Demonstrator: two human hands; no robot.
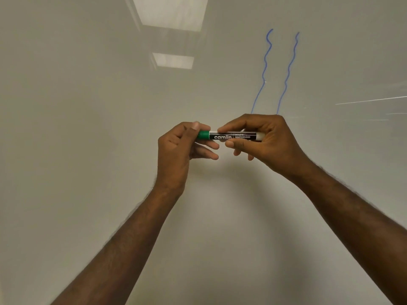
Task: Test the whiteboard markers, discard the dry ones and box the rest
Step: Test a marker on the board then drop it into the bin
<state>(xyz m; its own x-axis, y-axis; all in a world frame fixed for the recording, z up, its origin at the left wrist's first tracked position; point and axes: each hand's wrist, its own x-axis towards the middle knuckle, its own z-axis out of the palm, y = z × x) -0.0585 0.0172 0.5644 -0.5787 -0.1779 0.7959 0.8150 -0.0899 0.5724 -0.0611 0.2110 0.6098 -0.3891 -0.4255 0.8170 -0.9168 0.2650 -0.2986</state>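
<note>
Where ceiling lights (169, 12) glare off whiteboard (88, 128), both hands (220, 142) gripping marker (231, 136).

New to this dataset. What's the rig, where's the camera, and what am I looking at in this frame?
There is no robot here: a person works with two bare hands. The single picture comes from a wide-angle camera worn on the head, looking forward at the hands. Behind them is a whiteboard with two wavy blue lines drawn on it and ceiling lights reflected in it. Both hands hold one marker level in front of the board. The left hand pinches its green cap; the right hand grips the barrel. The cap looks still on, so this marker seems not yet tested.
</note>
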